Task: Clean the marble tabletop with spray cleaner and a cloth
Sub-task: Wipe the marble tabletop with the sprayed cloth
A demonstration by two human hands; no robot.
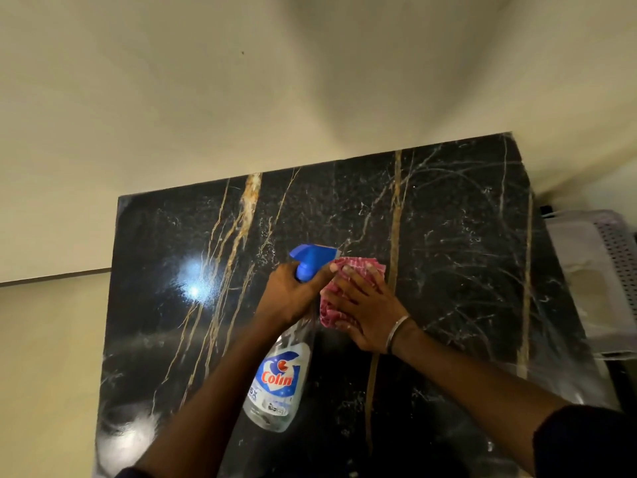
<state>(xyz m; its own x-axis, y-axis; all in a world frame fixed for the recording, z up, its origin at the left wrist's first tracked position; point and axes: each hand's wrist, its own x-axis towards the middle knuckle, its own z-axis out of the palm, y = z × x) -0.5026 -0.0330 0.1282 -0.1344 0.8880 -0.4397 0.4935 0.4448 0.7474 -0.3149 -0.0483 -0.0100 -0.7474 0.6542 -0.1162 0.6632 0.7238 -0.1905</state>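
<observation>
At the far left we see a cream wall [206,98], which runs on behind the table. The marble tabletop [465,270] fills the middle of our view, a black slab crossed by gold and white veins. A bright glare [193,281] sits on its left part, with a paler smear near the left front corner.

Right of the glare is the spray bottle [275,384], clear, with a blue and white label reading "Colin". It lies tilted over the slab, its base toward us and its blue trigger head [312,258] away from us. We cannot tell whether the base touches the marble. Our left hand [287,298] grips the bottle at the neck, just under the head, with its fingers curled tight around it. The forefinger lies forward below the head. The nozzle points right, and its tip is just beside the cloth [358,265], perhaps touching it.

The cloth is red and white checked and lies bunched near the middle of the tabletop. Our right hand [365,312] lies flat on top of it, fingers straight and a little apart, the fingertips reaching its far edge. Folds of the fabric show beyond the fingertips and under the left side of the palm. A thin metal bangle [398,331] circles the right wrist, and lower right a dark sleeve [586,443] covers the upper forearm.

Past the right edge of the table stands a pale plastic basket [606,263] with a perforated side, lower than the marble surface.
</observation>
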